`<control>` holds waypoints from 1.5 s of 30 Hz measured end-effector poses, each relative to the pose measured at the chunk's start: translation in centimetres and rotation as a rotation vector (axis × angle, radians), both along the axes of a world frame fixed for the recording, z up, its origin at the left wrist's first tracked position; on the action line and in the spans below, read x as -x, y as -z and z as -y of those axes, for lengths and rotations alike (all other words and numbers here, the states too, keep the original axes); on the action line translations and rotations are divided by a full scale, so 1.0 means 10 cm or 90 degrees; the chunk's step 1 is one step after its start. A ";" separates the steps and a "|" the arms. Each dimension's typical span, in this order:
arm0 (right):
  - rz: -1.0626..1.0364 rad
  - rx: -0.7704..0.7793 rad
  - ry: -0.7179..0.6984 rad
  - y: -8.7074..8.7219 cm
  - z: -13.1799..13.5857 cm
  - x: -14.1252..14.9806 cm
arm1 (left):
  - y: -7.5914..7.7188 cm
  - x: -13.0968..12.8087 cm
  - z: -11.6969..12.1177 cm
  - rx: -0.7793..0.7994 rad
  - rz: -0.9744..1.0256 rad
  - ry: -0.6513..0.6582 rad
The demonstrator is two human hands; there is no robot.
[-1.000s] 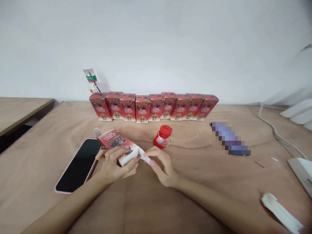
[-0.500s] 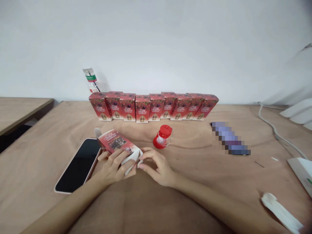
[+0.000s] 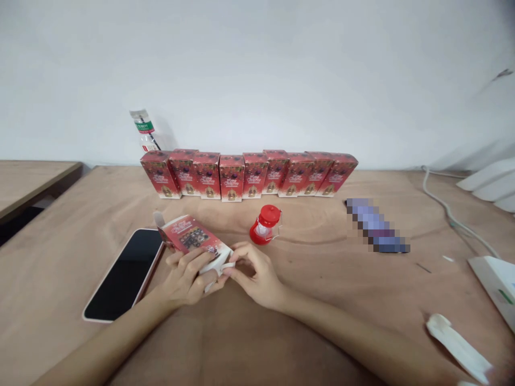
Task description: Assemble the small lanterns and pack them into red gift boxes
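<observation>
A red and white printed carton (image 3: 195, 237) lies tilted in my left hand (image 3: 185, 277), whose fingers wrap over its printed face. At the carton's near end, my right hand (image 3: 257, 276) pinches a white end flap (image 3: 228, 266) between thumb and fingers. A flap at the carton's far end stands open. Just beyond my right hand, a small red toy lantern (image 3: 266, 224) with a clear middle and a wire handle stands upright on the table (image 3: 322, 300). My fingers hide part of the carton's near end.
A row of several matching red boxes (image 3: 232, 179) stands along the wall, a plastic bottle (image 3: 145, 128) behind its left end. A phone (image 3: 123, 276) lies at left. At right are a blurred-out flat object (image 3: 374, 225), a cable (image 3: 446, 201) and a white strip (image 3: 458, 346).
The white flap at the carton's near end has folded inward under my right fingers. My left hand keeps its hold on the carton. The whole view has shifted slightly.
</observation>
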State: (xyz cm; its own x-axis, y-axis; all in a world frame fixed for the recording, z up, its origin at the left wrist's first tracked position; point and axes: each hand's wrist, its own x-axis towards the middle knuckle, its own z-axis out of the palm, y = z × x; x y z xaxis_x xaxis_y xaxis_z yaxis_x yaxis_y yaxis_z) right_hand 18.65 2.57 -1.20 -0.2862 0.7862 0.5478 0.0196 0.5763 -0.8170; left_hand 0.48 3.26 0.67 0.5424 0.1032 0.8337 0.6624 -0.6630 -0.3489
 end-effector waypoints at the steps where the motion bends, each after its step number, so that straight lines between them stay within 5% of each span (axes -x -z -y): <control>1: -0.007 0.007 0.002 0.00 0.00 0.01 | 0.00 0.01 0.00 0.007 0.000 -0.002; 7: -0.062 0.085 -0.011 0.03 -0.01 0.02 | 0.06 0.02 0.01 0.043 0.014 0.005; 15: -0.111 0.243 -0.261 0.11 -0.13 -0.04 | 0.02 0.00 0.11 0.042 0.064 0.120; 20: -0.092 0.261 -0.315 0.11 -0.15 -0.05 | 0.03 0.01 0.22 0.056 0.057 0.077; 45: -0.215 0.367 -0.271 0.02 0.07 -0.13 | 0.06 -0.13 0.37 0.155 0.049 0.080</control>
